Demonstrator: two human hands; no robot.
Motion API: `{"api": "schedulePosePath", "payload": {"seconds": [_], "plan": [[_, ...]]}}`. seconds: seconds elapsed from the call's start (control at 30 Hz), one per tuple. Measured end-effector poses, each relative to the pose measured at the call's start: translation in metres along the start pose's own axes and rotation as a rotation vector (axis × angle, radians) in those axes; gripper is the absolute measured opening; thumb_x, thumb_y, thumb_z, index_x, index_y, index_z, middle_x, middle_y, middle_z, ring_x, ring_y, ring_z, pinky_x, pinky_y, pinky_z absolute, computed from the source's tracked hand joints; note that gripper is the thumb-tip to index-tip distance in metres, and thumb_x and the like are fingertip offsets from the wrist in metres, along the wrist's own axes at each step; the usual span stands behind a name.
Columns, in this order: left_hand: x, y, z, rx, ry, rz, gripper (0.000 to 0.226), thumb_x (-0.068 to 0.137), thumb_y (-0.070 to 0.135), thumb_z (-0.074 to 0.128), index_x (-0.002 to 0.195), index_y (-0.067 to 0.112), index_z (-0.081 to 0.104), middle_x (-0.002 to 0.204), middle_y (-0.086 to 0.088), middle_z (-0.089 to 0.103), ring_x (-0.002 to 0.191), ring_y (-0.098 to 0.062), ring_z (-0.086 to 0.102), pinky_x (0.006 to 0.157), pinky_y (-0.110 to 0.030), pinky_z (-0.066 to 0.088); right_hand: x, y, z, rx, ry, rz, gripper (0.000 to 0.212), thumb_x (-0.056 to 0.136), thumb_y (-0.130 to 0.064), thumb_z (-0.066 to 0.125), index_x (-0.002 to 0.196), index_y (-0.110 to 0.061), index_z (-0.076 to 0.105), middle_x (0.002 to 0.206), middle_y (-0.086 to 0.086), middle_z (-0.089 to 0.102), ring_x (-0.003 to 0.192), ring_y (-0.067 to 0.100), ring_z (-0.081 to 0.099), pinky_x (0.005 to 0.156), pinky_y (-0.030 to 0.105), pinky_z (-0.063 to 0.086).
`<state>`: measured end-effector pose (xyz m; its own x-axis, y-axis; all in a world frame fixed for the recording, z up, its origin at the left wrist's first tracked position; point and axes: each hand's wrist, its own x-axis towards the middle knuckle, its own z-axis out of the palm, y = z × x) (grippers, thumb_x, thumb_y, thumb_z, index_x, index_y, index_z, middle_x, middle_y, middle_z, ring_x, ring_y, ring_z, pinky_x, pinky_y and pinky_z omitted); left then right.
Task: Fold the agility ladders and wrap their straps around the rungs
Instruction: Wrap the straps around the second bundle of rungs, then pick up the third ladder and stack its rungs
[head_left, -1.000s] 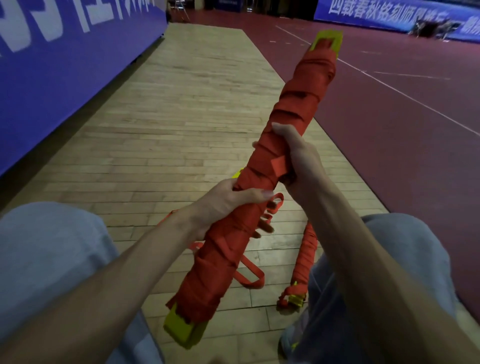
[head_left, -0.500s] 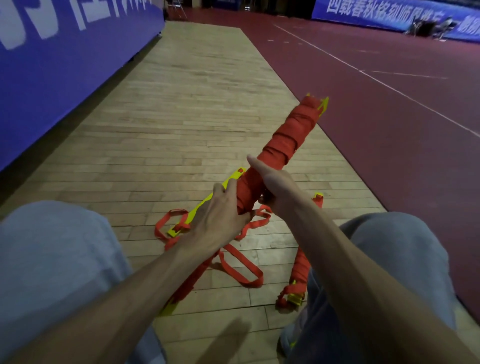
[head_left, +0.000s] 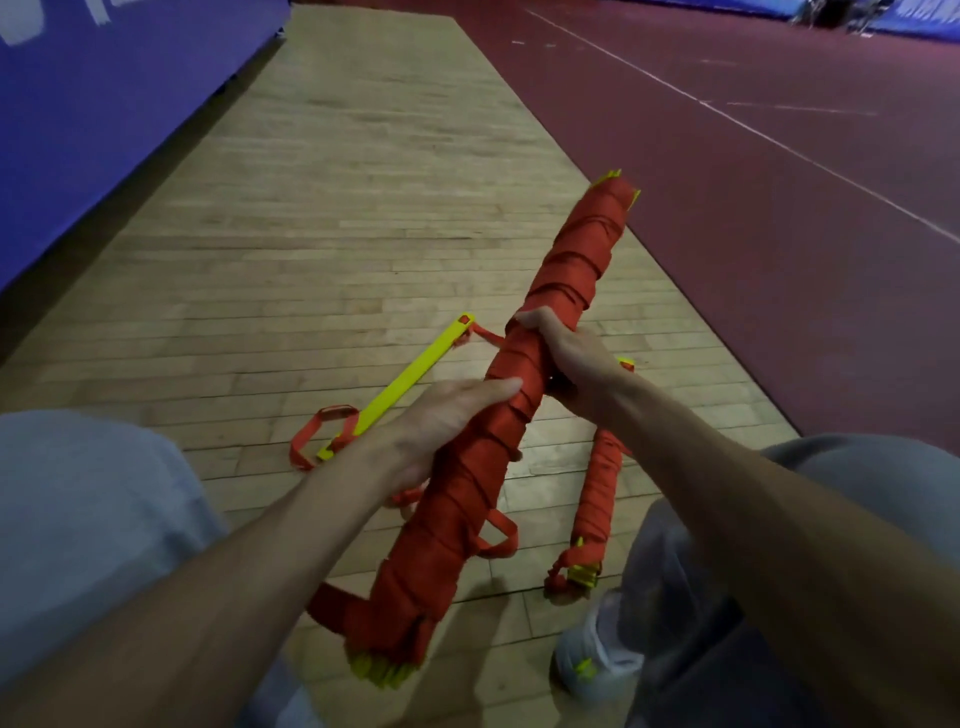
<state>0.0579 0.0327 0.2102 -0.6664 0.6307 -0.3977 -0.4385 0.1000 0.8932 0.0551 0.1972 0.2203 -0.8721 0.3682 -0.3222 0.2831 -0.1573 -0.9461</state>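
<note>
The wrapped ladder bundle (head_left: 498, 447) is held in the air above the wooden floor (head_left: 332, 218), its long axis running on a diagonal from low and near the person, at bottom centre of the view, up and away to the right. The near end, where the yellow rung tips (head_left: 379, 670) stick out of the red strap, points back toward the person's lap; the far end points toward the edge where the wood meets the dark red court surface (head_left: 779, 260). Red strap covers almost the whole length in slanting turns (only a sliver of yellow shows at each end). The left hand (head_left: 441, 426) is closed around the bundle a little below its middle, thumb lying along the top of the wrap and the fingers curled out of sight underneath. The right hand (head_left: 566, 358) grips just above it, fingers curled over the far side of the bundle, so the two hands sit close together, and longer stretches of the bundle stick out beyond both grips. A loose loop of strap (head_left: 498, 535) hangs off the bundle's lower half. On the floor just to the right, near the person's right leg, lies a second wrapped bundle (head_left: 597, 493), its axis nearly pointing away from the viewer. To the left of the hands a single yellow rung (head_left: 400, 384) with slack red strap loops (head_left: 311, 441) lies flat on the boards.
</note>
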Motion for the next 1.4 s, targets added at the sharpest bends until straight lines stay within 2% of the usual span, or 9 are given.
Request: {"api": "schedulePosePath", "payload": {"seconds": [0.13, 0.3, 0.47, 0.67, 0.77, 0.87, 1.0, 1.17, 1.4], "plan": [[0.038, -0.021, 0.001, 0.025, 0.193, 0.012, 0.038, 0.077, 0.027, 0.082, 0.108, 0.015, 0.064, 0.084, -0.013, 0.069, 0.065, -0.026, 0.064, 0.06, -0.033, 0.053, 0.027, 0.017, -0.013, -0.117, 0.045, 0.042, 0.026, 0.084, -0.029, 0.075, 0.087, -0.005, 0.065, 0.084, 0.008, 0.065, 0.073, 0.019, 0.064, 0.065, 0.031, 0.053], [0.092, -0.058, 0.017, 0.121, 0.33, 0.023, 0.042, 0.078, 0.021, 0.082, 0.109, 0.013, 0.055, 0.079, -0.006, 0.068, 0.056, -0.014, 0.061, 0.047, -0.022, 0.048, 0.069, 0.061, -0.032, -0.001, 0.089, 0.134, 0.021, 0.086, -0.021, 0.075, 0.088, -0.006, 0.06, 0.063, -0.002, 0.061, 0.054, 0.008, 0.06, 0.046, 0.022, 0.05], [0.164, -0.104, 0.036, 0.141, 0.271, -0.054, 0.022, 0.085, 0.014, 0.061, 0.102, 0.001, 0.063, 0.069, -0.006, 0.062, 0.054, -0.016, 0.057, 0.043, -0.018, 0.042, 0.12, 0.115, -0.074, -0.076, 0.197, 0.209, 0.047, 0.076, -0.028, 0.084, 0.108, 0.003, 0.068, 0.095, 0.012, 0.072, 0.076, 0.022, 0.07, 0.059, 0.031, 0.056], [0.248, -0.166, 0.042, 0.263, 0.218, -0.178, 0.022, 0.093, 0.006, 0.058, 0.115, 0.006, 0.056, 0.096, -0.015, 0.069, 0.069, -0.016, 0.061, 0.056, -0.021, 0.049, 0.191, 0.191, -0.116, -0.283, 0.354, 0.257, 0.035, 0.082, -0.039, 0.076, 0.09, -0.006, 0.068, 0.091, 0.012, 0.067, 0.087, 0.031, 0.069, 0.08, 0.047, 0.059], [0.271, -0.183, 0.048, 0.303, 0.212, -0.202, 0.023, 0.096, 0.012, 0.06, 0.117, 0.011, 0.052, 0.083, -0.001, 0.064, 0.061, -0.008, 0.06, 0.049, -0.017, 0.048, 0.21, 0.214, -0.132, -0.419, 0.389, 0.292, 0.042, 0.087, -0.038, 0.069, 0.107, -0.002, 0.066, 0.105, 0.018, 0.069, 0.099, 0.039, 0.068, 0.089, 0.05, 0.056], [0.294, -0.201, 0.053, 0.284, 0.173, -0.251, 0.028, 0.096, 0.015, 0.062, 0.121, 0.009, 0.052, 0.078, -0.001, 0.065, 0.054, -0.01, 0.064, 0.054, -0.025, 0.055, 0.229, 0.232, -0.143, -0.457, 0.406, 0.308, 0.045, 0.09, -0.036, 0.066, 0.109, 0.004, 0.067, 0.108, 0.023, 0.069, 0.098, 0.037, 0.067, 0.089, 0.047, 0.055], [0.318, -0.227, 0.058, 0.394, 0.172, -0.245, 0.018, 0.095, 0.027, 0.063, 0.11, 0.021, 0.054, 0.093, -0.003, 0.07, 0.087, -0.031, 0.07, 0.085, -0.049, 0.057, 0.235, 0.247, -0.151, -0.489, 0.426, 0.337, 0.022, 0.088, -0.024, 0.058, 0.083, -0.003, 0.065, 0.088, 0.02, 0.066, 0.079, 0.031, 0.062, 0.069, 0.036, 0.049], [0.329, -0.228, 0.06, 0.624, 0.07, -0.264, 0.046, 0.093, 0.041, 0.052, 0.134, 0.021, 0.049, 0.121, -0.008, 0.064, 0.108, -0.031, 0.064, 0.095, -0.046, 0.051, 0.236, 0.245, -0.157, -0.505, 0.39, 0.401, 0.015, 0.085, -0.012, 0.051, 0.09, -0.004, 0.062, 0.088, 0.015, 0.061, 0.073, 0.028, 0.057, 0.053, 0.027, 0.041], [0.301, -0.182, 0.03, 0.743, -0.045, -0.277, 0.031, 0.094, 0.017, 0.053, 0.123, 0.012, 0.06, 0.115, -0.009, 0.067, 0.107, -0.028, 0.063, 0.09, -0.031, 0.049, 0.205, 0.213, -0.123, -0.749, 0.297, 0.282, 0.023, 0.088, -0.009, 0.048, 0.096, 0.007, 0.064, 0.098, 0.021, 0.064, 0.1, 0.038, 0.062, 0.069, 0.03, 0.038]]}}
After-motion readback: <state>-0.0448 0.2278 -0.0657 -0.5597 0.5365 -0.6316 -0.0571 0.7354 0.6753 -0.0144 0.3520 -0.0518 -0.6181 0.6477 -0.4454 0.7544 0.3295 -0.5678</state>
